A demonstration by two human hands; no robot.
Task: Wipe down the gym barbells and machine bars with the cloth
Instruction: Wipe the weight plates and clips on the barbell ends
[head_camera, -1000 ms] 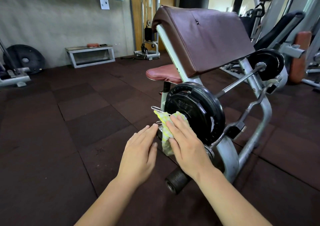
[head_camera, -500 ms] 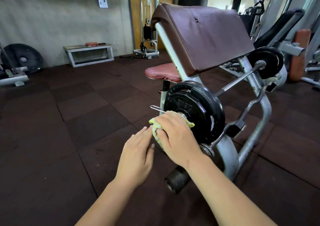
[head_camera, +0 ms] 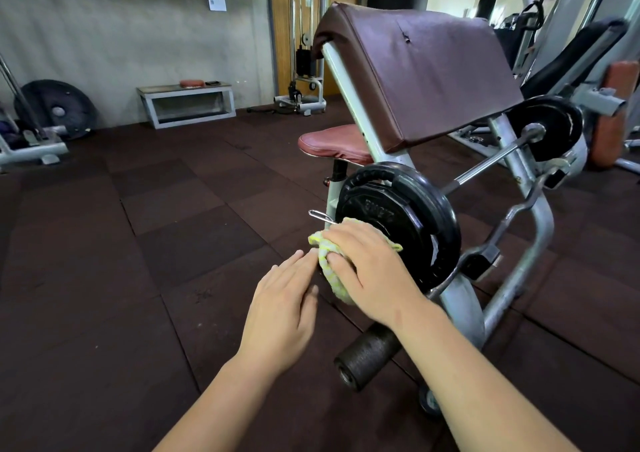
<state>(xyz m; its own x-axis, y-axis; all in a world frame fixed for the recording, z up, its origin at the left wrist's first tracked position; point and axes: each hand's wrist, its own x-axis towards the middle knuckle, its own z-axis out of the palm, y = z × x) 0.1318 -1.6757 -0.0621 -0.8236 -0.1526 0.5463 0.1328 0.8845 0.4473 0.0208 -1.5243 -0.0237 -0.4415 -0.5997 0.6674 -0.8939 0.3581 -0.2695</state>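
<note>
cloth bunched under right grip, which grasps it against black weight plate | left grip released, fingers straight, just beside the cloth

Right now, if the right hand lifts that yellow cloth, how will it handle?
Probably floppy: the cloth is bunched under the right hand and droops below it. Likely light: one hand holds it. May snag on the wire clip beside it.
</note>
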